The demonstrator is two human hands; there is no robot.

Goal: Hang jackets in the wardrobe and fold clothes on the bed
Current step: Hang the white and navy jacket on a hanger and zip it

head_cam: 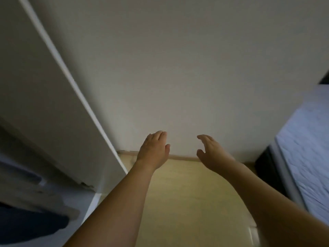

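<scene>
Both arms reach forward over the floor toward a plain wall. My left hand (154, 148) is held out with relaxed fingers and holds nothing. My right hand (211, 151) is beside it, fingers loosely spread, also empty. The white wardrobe (46, 97) stands at the left with its side panel toward me. Dark garments (30, 223) hang blurred inside it at the lower left. The bed (306, 139) with a light blue sheet lies at the right edge.
A pale wall (178, 68) fills the view ahead, with a skirting board (183, 157) at its foot. Light wooden floor (187, 202) runs between the wardrobe and the bed's dark frame (265, 168).
</scene>
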